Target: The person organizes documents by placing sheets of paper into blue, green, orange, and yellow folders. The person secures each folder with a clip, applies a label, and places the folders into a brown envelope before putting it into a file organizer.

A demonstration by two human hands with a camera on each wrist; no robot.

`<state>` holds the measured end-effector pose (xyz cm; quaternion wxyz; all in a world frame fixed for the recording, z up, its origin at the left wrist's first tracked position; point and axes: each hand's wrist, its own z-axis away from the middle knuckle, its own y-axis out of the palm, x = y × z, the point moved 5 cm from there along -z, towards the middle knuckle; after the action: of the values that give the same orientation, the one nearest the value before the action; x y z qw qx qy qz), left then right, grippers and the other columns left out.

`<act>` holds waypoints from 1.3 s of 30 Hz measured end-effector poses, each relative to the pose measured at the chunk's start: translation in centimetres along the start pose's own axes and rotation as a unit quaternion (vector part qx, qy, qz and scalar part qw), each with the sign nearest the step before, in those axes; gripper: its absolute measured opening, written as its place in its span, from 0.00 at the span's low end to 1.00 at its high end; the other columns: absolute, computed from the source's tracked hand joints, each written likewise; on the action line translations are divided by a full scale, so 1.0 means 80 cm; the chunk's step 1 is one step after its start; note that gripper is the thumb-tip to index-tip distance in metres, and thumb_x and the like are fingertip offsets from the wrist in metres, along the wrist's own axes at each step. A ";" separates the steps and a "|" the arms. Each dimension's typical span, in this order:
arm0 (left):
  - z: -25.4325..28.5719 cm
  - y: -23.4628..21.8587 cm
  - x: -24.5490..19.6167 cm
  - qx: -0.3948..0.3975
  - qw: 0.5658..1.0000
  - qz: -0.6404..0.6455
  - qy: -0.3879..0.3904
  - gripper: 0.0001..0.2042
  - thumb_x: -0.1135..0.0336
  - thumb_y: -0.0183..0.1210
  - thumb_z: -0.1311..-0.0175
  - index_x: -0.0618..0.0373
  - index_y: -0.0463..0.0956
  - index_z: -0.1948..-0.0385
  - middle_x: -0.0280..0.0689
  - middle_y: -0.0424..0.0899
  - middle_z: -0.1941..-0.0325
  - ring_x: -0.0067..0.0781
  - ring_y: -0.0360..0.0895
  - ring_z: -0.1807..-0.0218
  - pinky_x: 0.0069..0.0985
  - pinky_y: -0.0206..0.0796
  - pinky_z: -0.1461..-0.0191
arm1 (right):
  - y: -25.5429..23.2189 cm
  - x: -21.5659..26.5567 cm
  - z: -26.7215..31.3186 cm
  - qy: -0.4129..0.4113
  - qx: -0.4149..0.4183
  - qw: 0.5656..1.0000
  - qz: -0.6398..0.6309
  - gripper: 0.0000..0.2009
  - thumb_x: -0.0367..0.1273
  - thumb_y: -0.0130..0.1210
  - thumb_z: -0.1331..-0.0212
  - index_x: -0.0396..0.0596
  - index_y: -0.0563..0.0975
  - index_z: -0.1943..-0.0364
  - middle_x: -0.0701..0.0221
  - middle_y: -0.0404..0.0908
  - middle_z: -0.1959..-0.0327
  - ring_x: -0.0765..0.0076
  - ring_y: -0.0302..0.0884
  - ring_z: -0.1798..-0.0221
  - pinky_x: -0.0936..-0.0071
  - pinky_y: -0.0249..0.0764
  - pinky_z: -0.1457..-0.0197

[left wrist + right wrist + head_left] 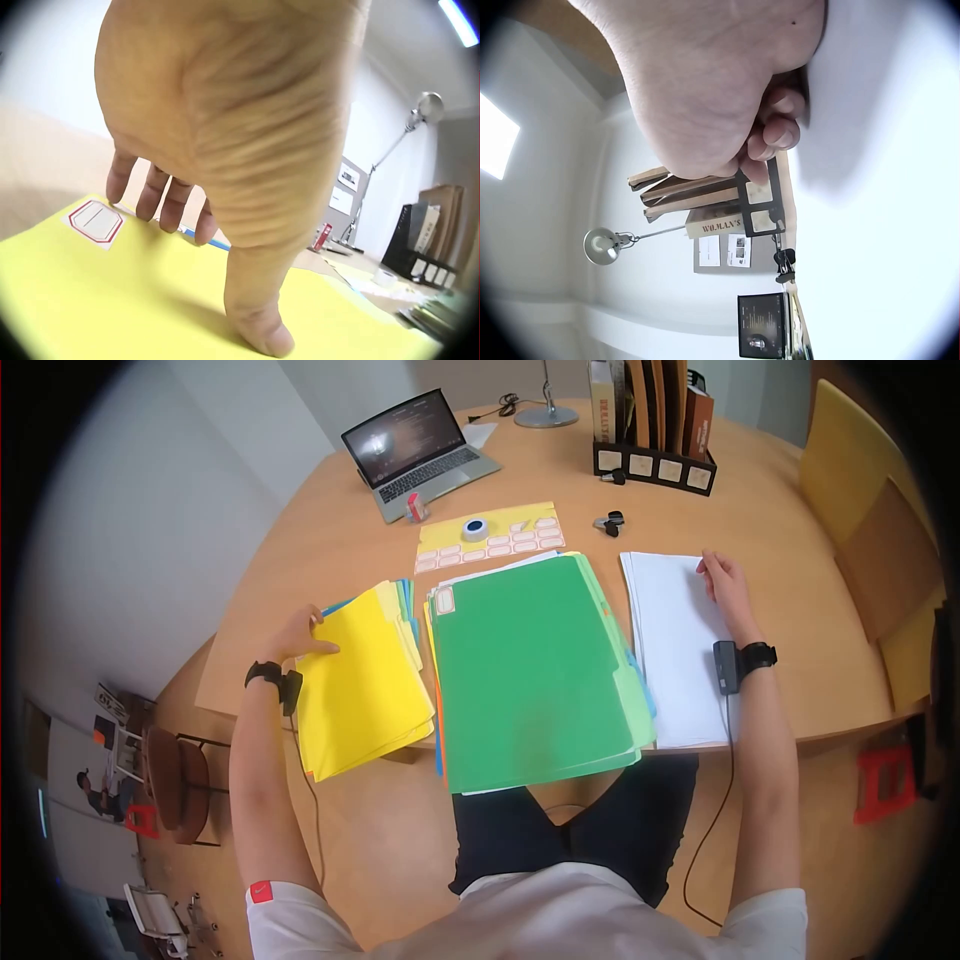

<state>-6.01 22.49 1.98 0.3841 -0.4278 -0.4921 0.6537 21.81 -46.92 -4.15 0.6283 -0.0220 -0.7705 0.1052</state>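
Observation:
My left hand rests at the upper left corner of a stack of folders topped by a yellow folder. In the left wrist view its thumb touches the yellow surface, and the fingers reach down by the far edge near a red-bordered label. My right hand lies on a stack of white paper, its fingers loosely curled near the top edge; the right wrist view shows nothing held in the fingers. Between the hands is a larger stack with a green folder on top, labelled at its upper left.
Beyond the stacks lie a yellow sheet with rows of labels, a white tape roll and black clips. A laptop, a lamp base and a black book holder stand farther back. The stacks overhang the table's front edge.

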 end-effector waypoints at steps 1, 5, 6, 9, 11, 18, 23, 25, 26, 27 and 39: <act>0.001 0.005 0.007 -0.008 1.000 0.025 -0.008 0.32 0.54 0.80 0.56 0.56 0.74 0.51 0.39 0.78 0.58 0.37 0.77 0.54 0.32 0.70 0.50 | 0.000 -0.001 -0.001 -0.001 0.002 1.000 0.001 0.20 0.46 0.51 0.25 0.49 0.77 0.73 0.84 0.64 0.84 0.87 0.58 0.82 0.83 0.53 0.78; 0.000 0.011 0.027 -0.083 0.989 0.121 -0.001 0.26 0.62 0.77 0.52 0.55 0.73 0.53 0.32 0.71 0.64 0.28 0.69 0.62 0.28 0.66 0.57 | -0.001 -0.002 -0.001 0.011 -0.002 1.000 -0.011 0.20 0.47 0.51 0.25 0.50 0.76 0.73 0.85 0.63 0.83 0.88 0.58 0.81 0.84 0.53 0.78; -0.001 0.010 0.030 -0.100 0.985 0.143 0.003 0.25 0.63 0.77 0.51 0.55 0.74 0.54 0.31 0.69 0.65 0.26 0.68 0.63 0.27 0.65 0.58 | -0.002 0.000 0.001 0.007 -0.002 1.000 -0.007 0.20 0.47 0.52 0.25 0.50 0.76 0.73 0.85 0.63 0.83 0.88 0.58 0.81 0.84 0.53 0.78; -0.022 0.014 0.064 -0.115 0.972 0.203 0.023 0.21 0.64 0.76 0.50 0.55 0.75 0.56 0.28 0.67 0.67 0.23 0.64 0.65 0.25 0.63 0.60 | -0.003 0.002 0.004 -0.002 -0.001 1.000 0.000 0.20 0.47 0.52 0.25 0.50 0.77 0.72 0.85 0.63 0.83 0.87 0.58 0.81 0.84 0.53 0.77; -0.023 0.010 0.065 -0.117 0.965 0.234 0.028 0.20 0.64 0.76 0.50 0.55 0.75 0.58 0.27 0.67 0.67 0.22 0.64 0.65 0.24 0.62 0.60 | -0.003 -0.002 0.000 -0.008 0.005 1.000 0.001 0.20 0.47 0.52 0.25 0.50 0.77 0.72 0.85 0.63 0.83 0.87 0.58 0.81 0.84 0.53 0.78; 0.020 0.009 0.006 -0.029 0.992 0.119 0.021 0.25 0.58 0.79 0.54 0.57 0.74 0.60 0.29 0.70 0.67 0.26 0.68 0.61 0.25 0.64 0.57 | -0.003 -0.006 -0.001 0.000 0.002 1.000 -0.004 0.20 0.46 0.51 0.25 0.49 0.76 0.72 0.85 0.63 0.83 0.88 0.58 0.81 0.85 0.54 0.77; 0.011 0.024 0.009 -0.016 0.998 0.052 0.021 0.27 0.56 0.80 0.56 0.57 0.72 0.62 0.32 0.71 0.67 0.29 0.69 0.62 0.27 0.64 0.58 | -0.003 0.001 0.001 0.002 0.003 1.000 0.014 0.19 0.46 0.51 0.25 0.49 0.76 0.72 0.85 0.63 0.83 0.88 0.59 0.80 0.85 0.55 0.76; 0.010 0.021 0.011 -0.008 0.998 0.064 0.001 0.26 0.56 0.79 0.55 0.57 0.72 0.62 0.32 0.71 0.67 0.29 0.69 0.63 0.29 0.65 0.58 | -0.002 0.003 0.003 0.003 0.003 1.000 0.016 0.19 0.46 0.51 0.25 0.49 0.77 0.72 0.85 0.64 0.83 0.88 0.59 0.80 0.85 0.55 0.76; 0.013 0.016 0.009 -0.025 0.997 0.067 0.009 0.24 0.58 0.78 0.53 0.57 0.72 0.62 0.31 0.71 0.68 0.28 0.69 0.64 0.27 0.64 0.59 | -0.002 0.005 0.004 0.004 0.001 1.000 0.015 0.19 0.46 0.51 0.25 0.49 0.77 0.72 0.85 0.64 0.83 0.88 0.59 0.80 0.85 0.55 0.76; 0.018 0.011 0.007 -0.041 0.997 0.070 0.017 0.22 0.59 0.76 0.51 0.57 0.72 0.62 0.31 0.70 0.70 0.28 0.69 0.65 0.26 0.64 0.60 | -0.001 0.005 0.002 0.000 0.000 1.000 0.010 0.20 0.46 0.51 0.25 0.48 0.77 0.72 0.85 0.64 0.83 0.88 0.58 0.81 0.84 0.54 0.77; 0.078 -0.162 0.056 -0.124 0.840 0.493 0.188 0.06 0.71 0.62 0.33 0.53 0.73 0.60 0.30 0.84 0.58 0.19 0.79 0.54 0.18 0.68 0.49 | 0.000 0.002 0.002 0.008 0.002 1.000 0.000 0.20 0.45 0.51 0.26 0.46 0.78 0.73 0.84 0.65 0.83 0.86 0.60 0.80 0.82 0.56 0.76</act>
<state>-12.35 27.51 14.73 0.0404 -0.7728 -0.2112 0.5971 21.65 -46.93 -3.99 0.6349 -0.0216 -0.7649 0.1067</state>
